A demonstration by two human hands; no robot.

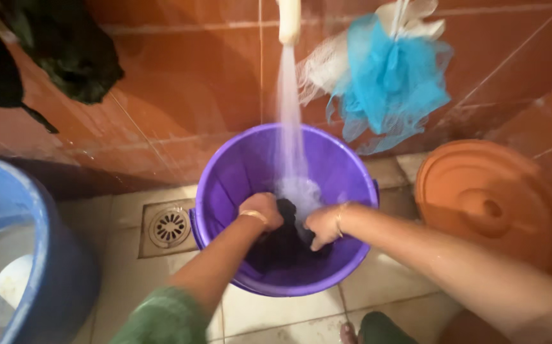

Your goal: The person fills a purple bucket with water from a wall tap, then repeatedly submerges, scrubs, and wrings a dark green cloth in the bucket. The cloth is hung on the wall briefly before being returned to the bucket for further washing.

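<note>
Both hands are down inside the purple bucket (225, 185), closed on a dark cloth (287, 237) that sits bunched at the bottom: the left hand (261, 211) grips it near the bucket's middle, the right hand (322, 226) pinches it just beside, and the two hands are near each other with the fabric between them. Each wrist carries a thin gold bangle. A stream of water (289, 121) falls from the pale tap (289, 20) above and strikes the cloth right between the hands, foaming white where it lands. As far as I can judge, the rinsing is in full swing rather than finished: the tap runs, the cloth is soaked and not yet lifted or wrung out, and the bucket seems only shallowly filled. Around them, a blue mesh bath sponge (391, 83) hangs on the red-brown tiled wall (187, 83), an orange lid (493, 204) leans against that wall to the right, a large blue tub (40, 255) holding water stands at the left, dark clothing (65, 51) hangs top left, and a round floor drain (170, 226) lies just beside the bucket
</note>
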